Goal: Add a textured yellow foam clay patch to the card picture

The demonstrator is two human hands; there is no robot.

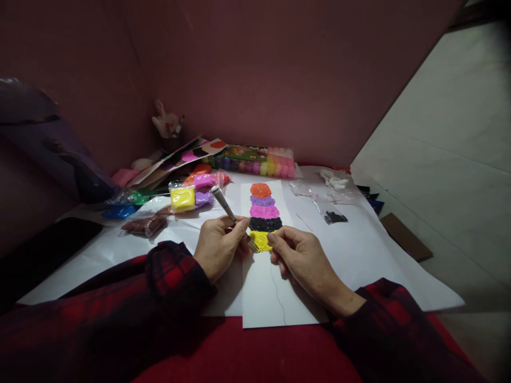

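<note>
My left hand (221, 243) is closed around a slim metal tool (224, 203) with a ridged, striped handle. The tool leans up and to the left, and its metal tip meets the left part of the yellow clay band (261, 240). My right hand (299, 258) is pinched at that band's right edge; whatever lies between thumb and fingers is too small or hidden. Under both hands is a white card (259, 308) with stacked orange, purple, pink, black and yellow clay bands. A thin curved line (276, 290) runs down its lower part.
Bagged yellow clay (182, 199), bagged brown clay (146, 226) and other colours lie to the left. A long clay pack (255, 161) lies against the back wall. Bagged black clay (335, 217) is on the right. A dark flat object (51, 255) sits far left.
</note>
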